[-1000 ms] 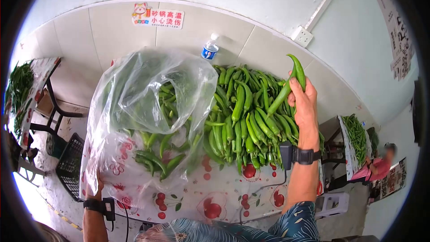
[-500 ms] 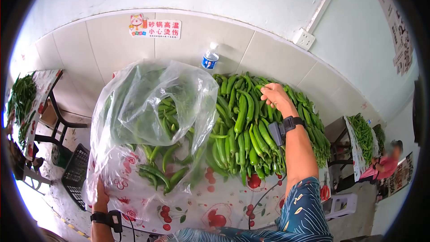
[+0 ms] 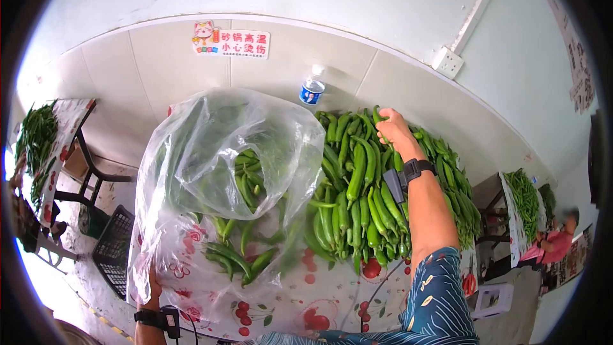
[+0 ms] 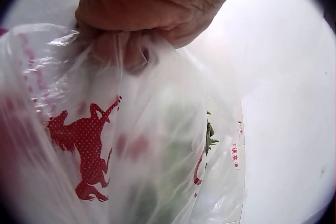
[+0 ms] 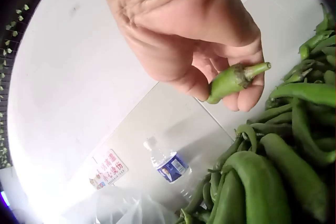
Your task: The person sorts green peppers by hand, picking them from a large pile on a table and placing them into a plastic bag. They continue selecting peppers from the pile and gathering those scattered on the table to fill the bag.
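Observation:
My right hand [image 3: 397, 133] is over the back of a big pile of green peppers [image 3: 357, 172]. In the right wrist view that hand [image 5: 194, 45] pinches a green pepper [image 5: 227, 83] between thumb and fingers, its stem sticking out past them. A clear plastic bag [image 3: 191, 147] lies left of the pile, with several peppers [image 3: 246, 262] seen within or through it. At the bag's near left edge is my left hand [image 3: 153, 287]. The left wrist view shows that hand [image 4: 147, 8] gripping the gathered plastic [image 4: 142, 92], which has a red animal print.
A water bottle [image 3: 312, 87] stands by the tiled wall behind the pile. The tablecloth [image 3: 290, 310] has cherry prints. Side tables hold more greens [image 3: 38, 140] and peppers [image 3: 523, 201]; a black crate [image 3: 113, 249] is at left. A person in pink [image 3: 557, 246] is at far right.
My right hand has come down from a raised position at the right, where it held a long pepper, to the back of the pile, and now pinches a pepper there. My left hand stays at the bag.

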{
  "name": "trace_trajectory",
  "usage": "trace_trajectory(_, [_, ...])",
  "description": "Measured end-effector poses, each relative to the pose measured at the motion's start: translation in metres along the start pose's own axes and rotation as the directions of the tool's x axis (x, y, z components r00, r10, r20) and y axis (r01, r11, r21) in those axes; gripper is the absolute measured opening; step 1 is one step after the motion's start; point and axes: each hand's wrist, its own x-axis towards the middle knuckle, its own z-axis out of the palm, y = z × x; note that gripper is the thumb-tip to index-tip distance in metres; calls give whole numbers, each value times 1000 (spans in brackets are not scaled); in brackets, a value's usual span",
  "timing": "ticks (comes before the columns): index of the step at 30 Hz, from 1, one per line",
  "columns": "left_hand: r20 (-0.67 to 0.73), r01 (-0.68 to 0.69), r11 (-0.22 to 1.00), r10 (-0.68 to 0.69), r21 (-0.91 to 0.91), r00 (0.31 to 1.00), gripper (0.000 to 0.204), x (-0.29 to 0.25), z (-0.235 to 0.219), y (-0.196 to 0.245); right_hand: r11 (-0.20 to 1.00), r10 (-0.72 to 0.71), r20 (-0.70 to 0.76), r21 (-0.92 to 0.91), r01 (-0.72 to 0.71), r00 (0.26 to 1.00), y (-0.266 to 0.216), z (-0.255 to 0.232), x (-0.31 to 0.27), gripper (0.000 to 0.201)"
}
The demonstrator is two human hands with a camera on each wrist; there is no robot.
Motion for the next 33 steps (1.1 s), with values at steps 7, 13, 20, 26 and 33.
trace_trajectory(7, [113,-116,990,107,74,988,45,5,-10,-15,963,-111,7,-248,109,994,-5,19,-3,38])
trace_trajectory(13, [320,-539,826,472,164,821,40,37,-30,-42,901,-426,294,53,430,856,-82,16,-73,31])
trace_trajectory(20, [336,-785,602,716,147,612,24,2,-3,6,713,-463,862,224,665,206,-148,129,-235,33])
trace_trajectory(26, [145,-126,936,182,-328,973,31,-55,17,58,785,-421,906,335,521,53,-98,255,-283,56])
trace_trajectory(33, [-81,-407,747,432,-526,898,62,-59,16,80,734,-473,875,327,596,103,-76,281,-316,61])
